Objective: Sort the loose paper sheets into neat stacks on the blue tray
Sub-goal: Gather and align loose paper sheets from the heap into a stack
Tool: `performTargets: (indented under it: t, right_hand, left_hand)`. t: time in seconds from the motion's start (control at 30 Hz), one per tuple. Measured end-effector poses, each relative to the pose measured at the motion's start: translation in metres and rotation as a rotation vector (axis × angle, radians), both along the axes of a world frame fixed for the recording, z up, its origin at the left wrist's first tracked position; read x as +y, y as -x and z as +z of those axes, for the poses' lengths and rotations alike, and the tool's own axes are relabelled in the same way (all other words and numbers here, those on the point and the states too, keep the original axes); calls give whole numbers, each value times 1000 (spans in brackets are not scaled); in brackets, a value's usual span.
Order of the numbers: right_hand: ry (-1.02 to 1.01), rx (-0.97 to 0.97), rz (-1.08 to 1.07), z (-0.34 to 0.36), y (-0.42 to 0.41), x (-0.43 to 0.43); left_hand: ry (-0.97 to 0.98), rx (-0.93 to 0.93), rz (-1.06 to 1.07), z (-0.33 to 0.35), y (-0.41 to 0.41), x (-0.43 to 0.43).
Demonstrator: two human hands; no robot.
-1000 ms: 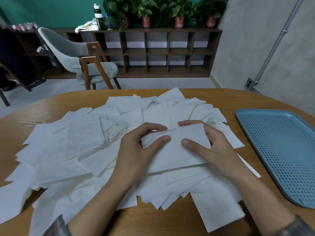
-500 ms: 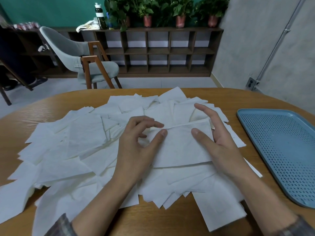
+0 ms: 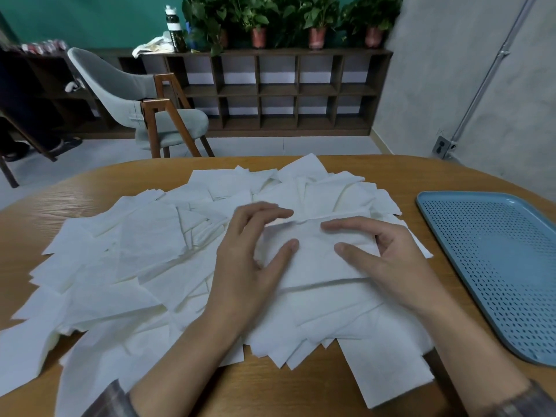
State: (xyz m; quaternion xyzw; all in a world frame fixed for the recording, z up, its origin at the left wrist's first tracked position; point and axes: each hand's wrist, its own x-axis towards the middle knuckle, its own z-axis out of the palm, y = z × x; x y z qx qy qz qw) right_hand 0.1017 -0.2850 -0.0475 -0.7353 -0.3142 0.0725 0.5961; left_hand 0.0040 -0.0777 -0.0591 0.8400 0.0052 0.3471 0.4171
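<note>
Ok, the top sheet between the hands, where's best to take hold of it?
Pinch the top sheet at its far edge, near both corners, coming over from the near side: that edge looks lifted off the pile, leaving room to get under it.

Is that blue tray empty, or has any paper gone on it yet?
Empty where visible: the blue tray shows only its bare perforated floor, and the paper sheets all lie heaped on the table.
</note>
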Motion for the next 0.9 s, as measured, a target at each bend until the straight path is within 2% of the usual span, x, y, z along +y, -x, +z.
performTargets:
  t: [0.07,0.1,0.2,0.27,0.47,0.57,0.9]
  right_hand:
    - [-8,-44,-80,-3,-3,1]
    - [-15,-59,-102,-4,-5,0]
    - [-27,-65,-126,-6,-8,-2]
    - [-13,-78,-131,-6,-7,-1]
    - [-13,-88,-132,-6,-8,-1]
    - [-17,-96,-132,-4,-7,0]
    - [-68,-1,-131,-2,-7,-4]
  left_hand:
    - [-186,-70,-80,-5,0,0]
    - [-241,-48,-166,-7,0,-1]
    - [-371,139,-373,-14,0,-4]
    - [-421,190,-393,-18,0,-4]
    - [-456,102,-370,-20,-1,-3]
    - [-381,61,-349,-18,0,-5]
    - [198,98,-265,9,10,-1]
